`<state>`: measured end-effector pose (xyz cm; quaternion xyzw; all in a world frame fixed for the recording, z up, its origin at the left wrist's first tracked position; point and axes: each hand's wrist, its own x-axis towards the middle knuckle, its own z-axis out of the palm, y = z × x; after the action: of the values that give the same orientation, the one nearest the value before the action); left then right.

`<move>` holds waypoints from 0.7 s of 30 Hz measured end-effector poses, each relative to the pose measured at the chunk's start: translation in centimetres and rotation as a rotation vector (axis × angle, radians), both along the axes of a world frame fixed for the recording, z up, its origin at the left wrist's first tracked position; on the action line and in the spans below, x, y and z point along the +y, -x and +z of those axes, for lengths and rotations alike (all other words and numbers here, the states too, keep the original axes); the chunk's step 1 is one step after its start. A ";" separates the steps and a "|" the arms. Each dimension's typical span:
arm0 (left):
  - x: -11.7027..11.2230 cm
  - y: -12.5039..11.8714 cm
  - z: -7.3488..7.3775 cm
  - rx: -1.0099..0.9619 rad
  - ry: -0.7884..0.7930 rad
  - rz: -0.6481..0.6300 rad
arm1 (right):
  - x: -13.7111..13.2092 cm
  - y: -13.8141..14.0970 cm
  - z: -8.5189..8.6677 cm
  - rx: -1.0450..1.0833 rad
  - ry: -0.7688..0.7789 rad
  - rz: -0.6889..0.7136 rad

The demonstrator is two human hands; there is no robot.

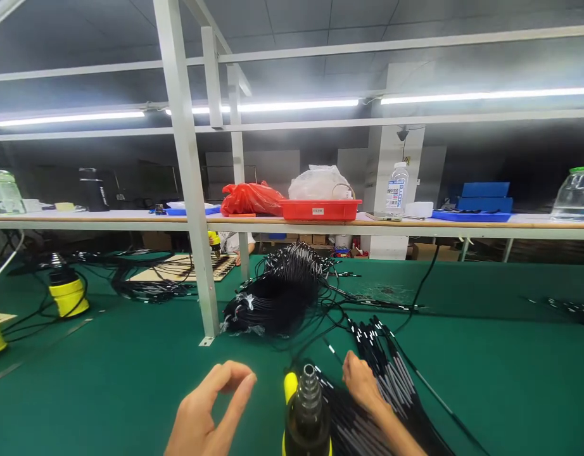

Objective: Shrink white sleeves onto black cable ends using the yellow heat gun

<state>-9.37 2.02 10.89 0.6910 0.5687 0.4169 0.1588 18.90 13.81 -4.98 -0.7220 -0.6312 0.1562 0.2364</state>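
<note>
My right hand (361,382) is closed on a thin black cable (333,351), whose white-marked end sticks out to the left of the fingers. Beneath and beside this hand lie bundles of black cables (399,380) with grey sleeves and white bands. My left hand (209,408) is raised over the green mat, thumb and forefinger tips brought together in a ring; I see nothing between them. Between the two hands stands a yellow and black heat gun (308,405), its stepped metal nozzle pointing up. The heat gun's lower part is cut off by the frame.
A large coiled heap of black cables (277,297) lies ahead, beside a white metal post (190,190). Another heat gun (68,291) stands at left. A shelf holds a red tray (320,209) and a bottle (397,190). Across the bench, a person's hand shows near a wooden board (163,267).
</note>
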 end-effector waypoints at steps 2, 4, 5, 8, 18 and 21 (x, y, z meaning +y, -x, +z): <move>-0.1 0.0 0.1 -0.029 0.001 0.006 | -0.2 -1.0 2.5 0.110 -0.050 0.055; -0.3 -0.1 0.2 -0.054 -0.001 0.004 | -0.9 -2.1 5.7 0.210 -0.113 0.109; -0.3 -0.1 0.2 -0.063 -0.007 -0.003 | -1.6 -2.6 7.5 0.252 -0.135 0.136; -0.6 -0.5 0.5 -0.081 -0.025 -0.024 | -4.8 -3.2 13.2 0.353 -0.192 0.234; -3.8 -1.1 3.0 -0.093 -0.121 -0.081 | -16.3 3.0 23.5 0.204 -0.208 0.603; -4.7 -1.3 2.4 -0.087 -0.135 -0.095 | -16.5 4.1 23.4 0.142 -0.223 0.619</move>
<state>-8.05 -2.65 13.25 0.7076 0.4986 0.4759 0.1559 14.77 -2.72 18.43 -0.4528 -0.8158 0.2006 0.2987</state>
